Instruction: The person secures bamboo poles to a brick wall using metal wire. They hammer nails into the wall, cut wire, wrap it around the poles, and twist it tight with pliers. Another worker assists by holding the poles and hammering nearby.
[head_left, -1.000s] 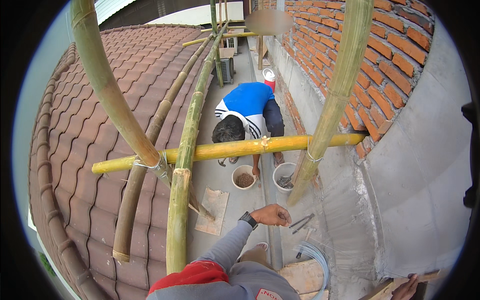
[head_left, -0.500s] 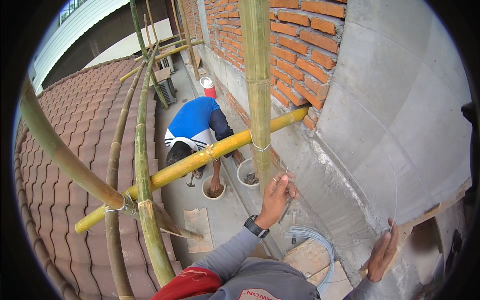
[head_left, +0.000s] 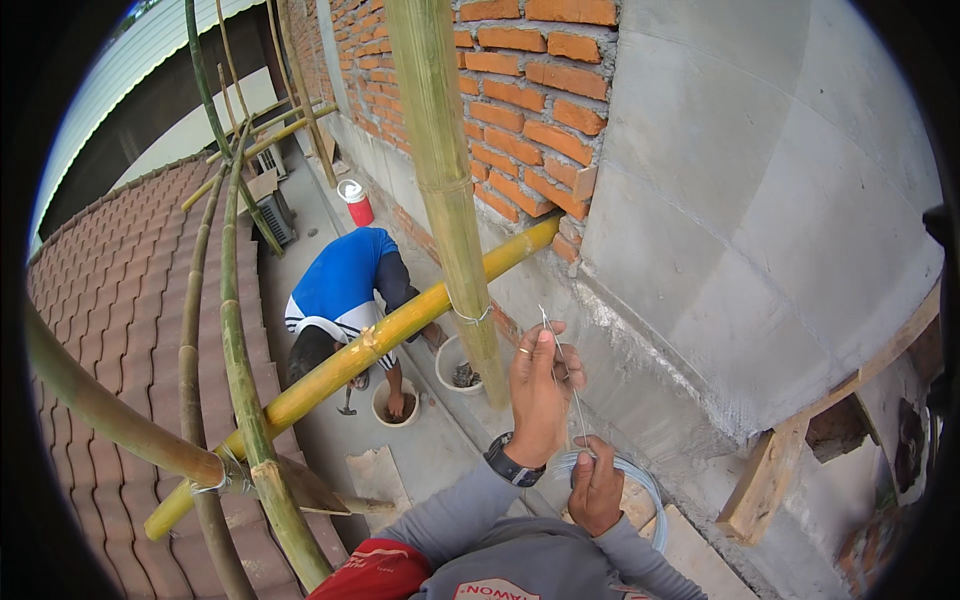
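A thin metal wire [head_left: 578, 412] runs between my two hands, its tips sticking up above the left fingers. My left hand [head_left: 538, 395] is closed around the upper part. Lower and to the right, my right hand [head_left: 597, 490] pinches the wire near its lower end. Just left of and beyond my hands stands an upright green bamboo pole [head_left: 437, 150]. A yellow bamboo pole [head_left: 410, 318] crosses it at a slant and meets the brick wall [head_left: 540, 100]. Wire is looped around the upright at this crossing. A coil of wire [head_left: 657, 510] lies below my right hand, partly hidden.
Below, a person in a blue shirt [head_left: 335, 280] bends with a hand in a white bucket [head_left: 398, 420]; another bucket [head_left: 450, 372] stands beside it. More bamboo poles [head_left: 240, 370] rise over the tiled roof [head_left: 110, 330] at left. A timber piece [head_left: 765, 485] juts out at right.
My right hand has come in from the far right to just below my left hand and now pinches the wire there. The view has shifted, so the poles appear farther left.
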